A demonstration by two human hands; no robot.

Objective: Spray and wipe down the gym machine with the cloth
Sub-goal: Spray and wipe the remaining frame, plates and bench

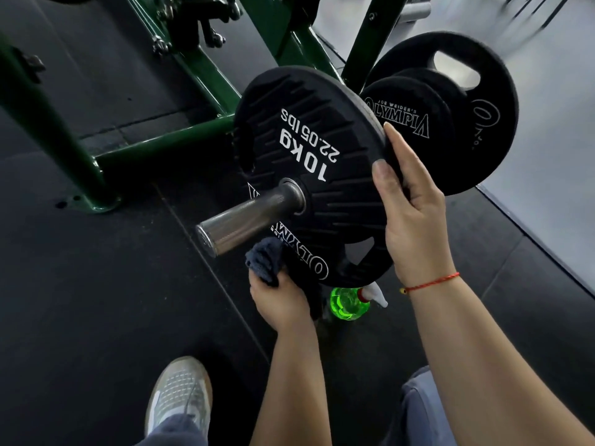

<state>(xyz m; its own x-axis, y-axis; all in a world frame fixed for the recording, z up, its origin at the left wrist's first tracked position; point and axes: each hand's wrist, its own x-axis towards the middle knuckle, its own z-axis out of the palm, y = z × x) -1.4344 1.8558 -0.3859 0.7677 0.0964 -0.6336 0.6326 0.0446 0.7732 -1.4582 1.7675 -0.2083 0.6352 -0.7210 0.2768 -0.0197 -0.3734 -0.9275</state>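
A black 10 kg weight plate (pixel 309 162) sits on a steel peg (pixel 248 217) of the green gym machine (pixel 154 146). My right hand (pixel 415 217) grips the plate's right rim, thumb on the face and fingers over the edge. My left hand (pixel 280 300) holds a dark blue cloth (pixel 264 262) bunched against the plate's lower edge, just under the peg. A green spray bottle (pixel 349 300) with a white trigger head lies on the floor below the plate, partly hidden by it.
More black plates (pixel 450 101) hang on a second peg behind and to the right. The green frame's legs stand on black rubber flooring (pixel 96 300). My light shoe (pixel 183 391) is at the bottom left. A pale floor strip (pixel 553 188) runs along the right.
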